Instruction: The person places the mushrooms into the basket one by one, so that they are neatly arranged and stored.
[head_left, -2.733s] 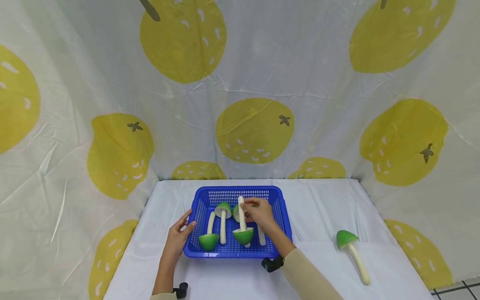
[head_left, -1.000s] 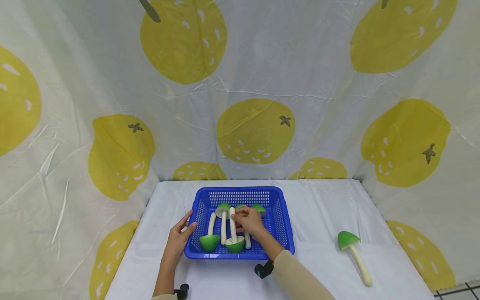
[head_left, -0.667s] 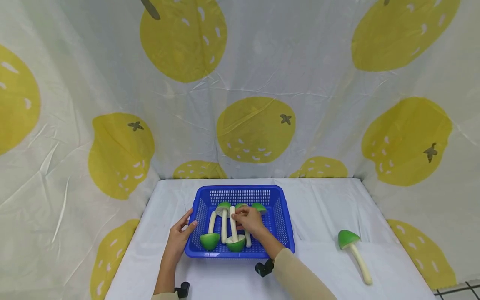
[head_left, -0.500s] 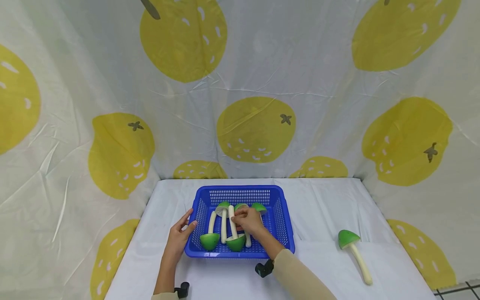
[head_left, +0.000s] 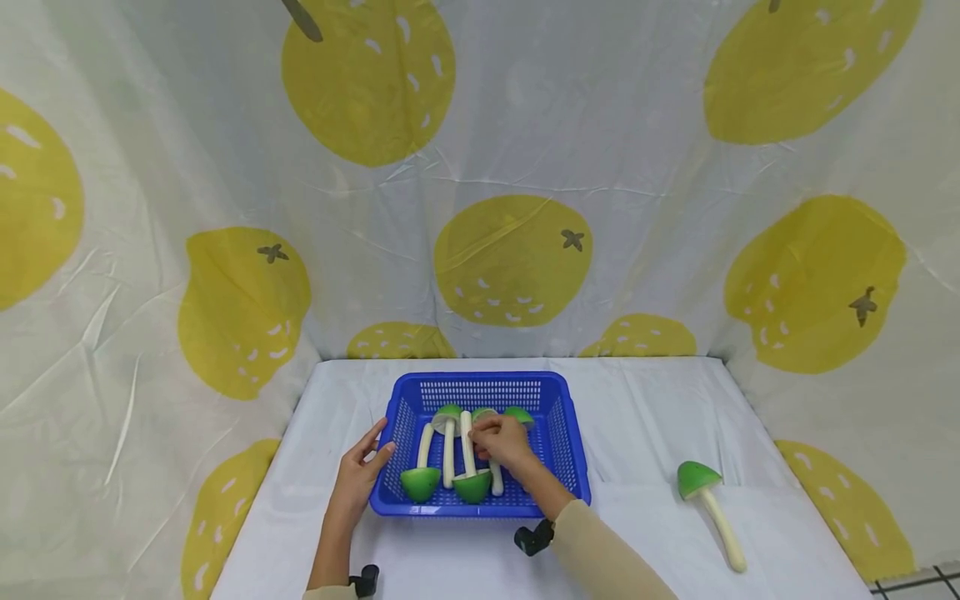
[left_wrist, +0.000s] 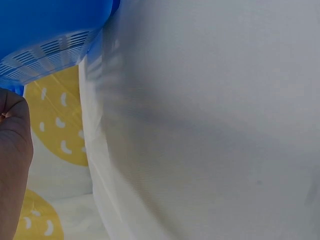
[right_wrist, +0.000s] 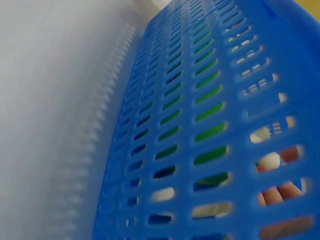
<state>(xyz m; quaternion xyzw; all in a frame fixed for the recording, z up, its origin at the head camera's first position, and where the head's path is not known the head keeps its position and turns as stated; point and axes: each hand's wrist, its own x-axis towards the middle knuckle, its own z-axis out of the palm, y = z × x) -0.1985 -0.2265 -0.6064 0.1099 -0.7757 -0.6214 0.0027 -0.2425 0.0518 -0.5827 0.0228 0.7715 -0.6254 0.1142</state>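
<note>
A blue plastic basket (head_left: 480, 510) stands on the white cloth with several green-capped toy mushrooms in it. My left hand (head_left: 352, 475) holds its left rim, thumb over the edge and fingers outside. My right hand (head_left: 506, 443) is inside the basket, its loosely bent fingertips right at the stem of a mushroom (head_left: 471, 485) whose cap faces me. To the left lie a mushroom (head_left: 420, 483) with its cap near me and a mushroom (head_left: 448, 458) with its cap at the back. Another mushroom's cap (head_left: 519, 415) shows behind the right hand, which partly hides the mushrooms there.
One more mushroom (head_left: 697, 482) lies outside the basket, on the right of the cloth-covered table (head_left: 630, 542). A lemon-print curtain (head_left: 645, 250) encloses the back and sides. Through the basket's slots (right_wrist: 210, 130), the right wrist view shows green caps and fingertips.
The right hand has lowered the cap-forward mushroom and moved it left beside the others, and its fingers have just slid off the stem to the right. The left hand stays on the rim.
</note>
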